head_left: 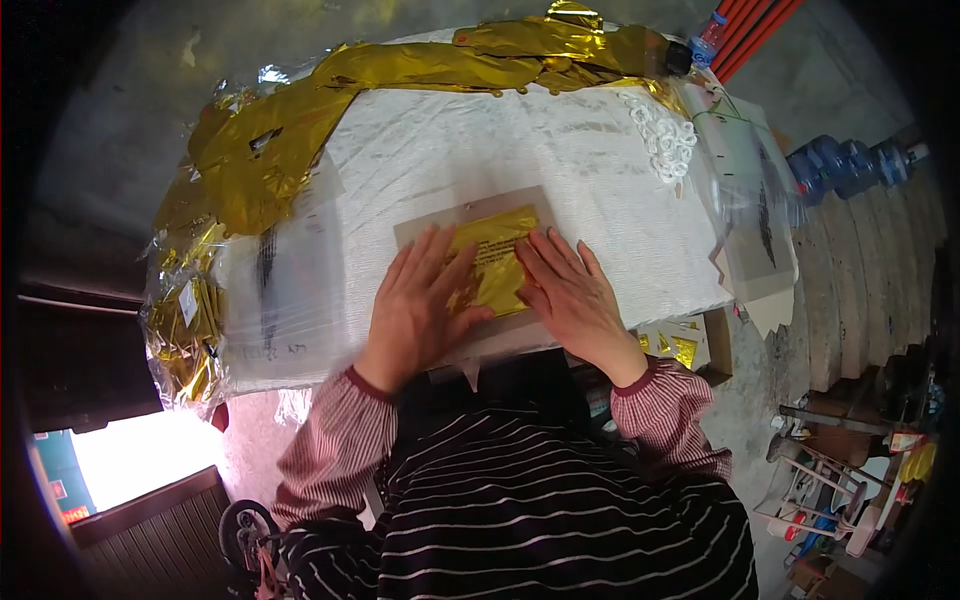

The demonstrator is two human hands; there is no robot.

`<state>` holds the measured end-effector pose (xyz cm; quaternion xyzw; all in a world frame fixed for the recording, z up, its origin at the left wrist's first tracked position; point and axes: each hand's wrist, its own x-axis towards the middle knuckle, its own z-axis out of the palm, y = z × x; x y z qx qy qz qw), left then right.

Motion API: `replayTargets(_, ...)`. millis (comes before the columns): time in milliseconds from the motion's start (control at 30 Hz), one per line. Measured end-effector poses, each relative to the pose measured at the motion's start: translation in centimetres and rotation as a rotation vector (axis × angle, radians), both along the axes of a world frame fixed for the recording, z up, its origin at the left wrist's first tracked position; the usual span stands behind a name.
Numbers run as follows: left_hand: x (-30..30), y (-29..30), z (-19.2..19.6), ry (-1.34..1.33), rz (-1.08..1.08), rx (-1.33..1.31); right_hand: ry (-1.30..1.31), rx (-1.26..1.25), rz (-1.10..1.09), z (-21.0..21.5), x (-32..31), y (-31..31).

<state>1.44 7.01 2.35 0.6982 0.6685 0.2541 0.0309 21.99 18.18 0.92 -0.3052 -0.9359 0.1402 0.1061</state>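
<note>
On the padded white table cover (400,150) in front of me lies a flat gold foil packet (498,262), with dark print on its upper side. Under it is a grey-brown flat board (480,207), whose far edge shows beyond the packet. My left hand (415,305), slightly blurred, rests palm down over the packet's left side with fingers outstretched. From the right, my right hand (575,300) lies flat with its fingertips on the packet's right edge. Both hands are open and grip nothing. The palms hide the packet's sides and part of the board.
Flattened gold foil shapes (420,66) line the far and left edges. White rings (662,140) lie far right. Clear plastic bags (300,290) cover the left side; more plastic sheeting (745,180) lies right. An open box (700,345) holding gold scraps stands below the table's right edge.
</note>
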Motion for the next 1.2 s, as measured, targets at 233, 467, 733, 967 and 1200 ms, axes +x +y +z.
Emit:
replayTargets(233,-1.3,3.1,-1.2,0.142,-0.024,-0.269,0.059,0.085,-0.091,-0.8,-1.2,0.8)
replayTargets(467,-0.4,2.6,-0.2,0.138,-0.024,-0.060,0.722,-0.487,-0.199,0.6,3.4,0.4)
replayTargets(733,2.7,3.3,-1.5,-0.079,-0.270,-0.094,0.431,-0.144,-0.075,1.7,5.1,-0.6)
replayTargets(967,3.0,3.6,-2.0,-0.112,-0.273,-0.095,0.421,-0.362,-0.104,1.6,5.7,0.2)
replayTargets(1200,3.0,3.4,-2.1,-0.194,-0.270,-0.135,0.280,-0.591,-0.114,3.1,6.0,1.4)
